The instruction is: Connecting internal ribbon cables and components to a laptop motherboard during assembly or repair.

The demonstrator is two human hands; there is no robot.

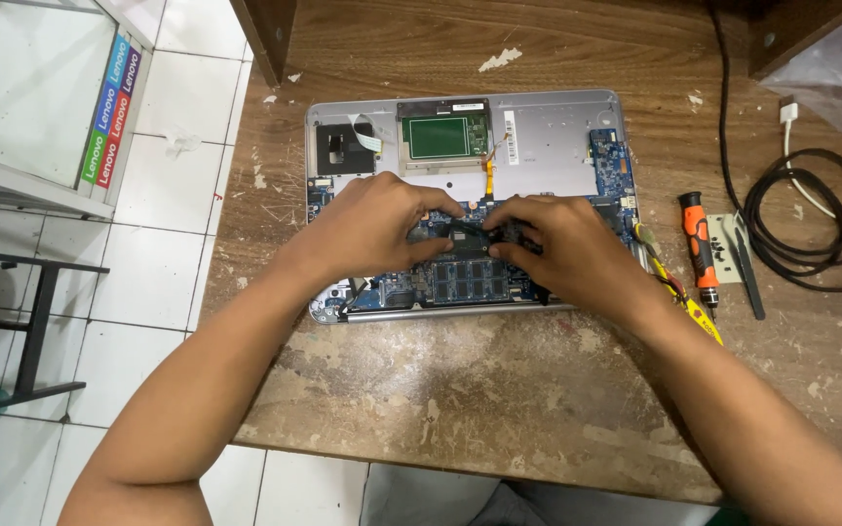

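Note:
An opened silver laptop lies bottom-up on a worn wooden table, its blue circuit board and green trackpad board exposed. My left hand and my right hand rest on the middle of the board, fingertips meeting over a small black part. Both hands pinch or press at that part; what exactly each finger holds is hidden. A memory module sits just below my fingers.
An orange-and-black screwdriver and black tweezers lie right of the laptop. A coiled black cable and white cable sit at far right. Yellow-handled tool near my right wrist. White tiled floor and a glass cabinet at left.

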